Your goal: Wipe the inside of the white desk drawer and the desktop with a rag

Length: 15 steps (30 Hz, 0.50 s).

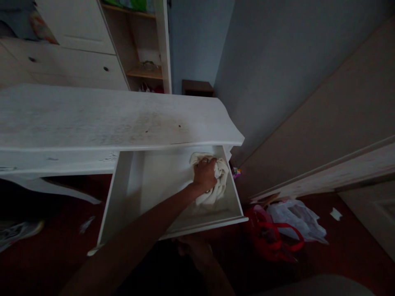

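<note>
Toward the back right corner of the pulled-out drawer, in the head view, a bunched whitish cloth lies against the right wall. The left hand reaches over the drawer's front edge from the left, its fingers curled and clamped on the cloth's middle. Folds show on every side of that grip: beyond the fingertips to the back edge, between knuckles and right wall, and below the wrist toward the front right corner. Beneath the drawer's front edge, the right hand is in deep shadow; whether its fingers are apart or together I cannot tell. Outside the front right corner, a red bag sits beside a white plastic bag.
</note>
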Available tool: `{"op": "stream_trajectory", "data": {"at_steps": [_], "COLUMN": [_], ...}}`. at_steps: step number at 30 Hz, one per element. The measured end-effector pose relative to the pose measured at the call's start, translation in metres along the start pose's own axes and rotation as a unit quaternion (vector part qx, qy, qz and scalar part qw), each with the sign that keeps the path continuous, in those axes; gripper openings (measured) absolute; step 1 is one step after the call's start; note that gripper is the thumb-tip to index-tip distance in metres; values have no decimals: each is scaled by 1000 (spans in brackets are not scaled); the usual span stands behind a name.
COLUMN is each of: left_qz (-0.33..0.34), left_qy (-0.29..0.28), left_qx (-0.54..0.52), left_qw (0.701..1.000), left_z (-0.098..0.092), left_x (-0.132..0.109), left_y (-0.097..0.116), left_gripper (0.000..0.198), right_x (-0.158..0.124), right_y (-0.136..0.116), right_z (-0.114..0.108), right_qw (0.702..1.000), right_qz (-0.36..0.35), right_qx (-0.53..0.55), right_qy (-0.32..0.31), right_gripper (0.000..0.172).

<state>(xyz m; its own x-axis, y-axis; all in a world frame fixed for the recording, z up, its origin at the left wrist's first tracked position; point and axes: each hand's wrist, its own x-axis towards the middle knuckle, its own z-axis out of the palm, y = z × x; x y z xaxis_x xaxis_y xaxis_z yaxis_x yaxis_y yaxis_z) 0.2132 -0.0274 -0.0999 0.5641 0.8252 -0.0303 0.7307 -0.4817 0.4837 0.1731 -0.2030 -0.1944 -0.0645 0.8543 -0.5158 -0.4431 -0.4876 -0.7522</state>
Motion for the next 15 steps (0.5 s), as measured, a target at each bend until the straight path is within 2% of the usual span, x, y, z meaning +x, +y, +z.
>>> {"op": "stream_trajectory", "data": {"at_steps": [6, 10, 15], "left_qz": [153, 220, 278], "left_qy": [-96, -167, -181], "left_qx": [35, 22, 20], "left_qw": [983, 961, 943], "left_z": [7, 8, 5], "left_x": [-41, -48, -51], "left_y": [-1, -1, -1], "left_gripper": [63, 48, 36], "right_x": [3, 5, 2], "right_y": [8, 9, 2], "right_z": [-6, -7, -2], "right_qw": [1000, 1000, 999], "right_qz": [-23, -19, -28], "right_qx": [13, 23, 38], "right_qy": [-15, -9, 0], "right_gripper": [38, 35, 31]}}
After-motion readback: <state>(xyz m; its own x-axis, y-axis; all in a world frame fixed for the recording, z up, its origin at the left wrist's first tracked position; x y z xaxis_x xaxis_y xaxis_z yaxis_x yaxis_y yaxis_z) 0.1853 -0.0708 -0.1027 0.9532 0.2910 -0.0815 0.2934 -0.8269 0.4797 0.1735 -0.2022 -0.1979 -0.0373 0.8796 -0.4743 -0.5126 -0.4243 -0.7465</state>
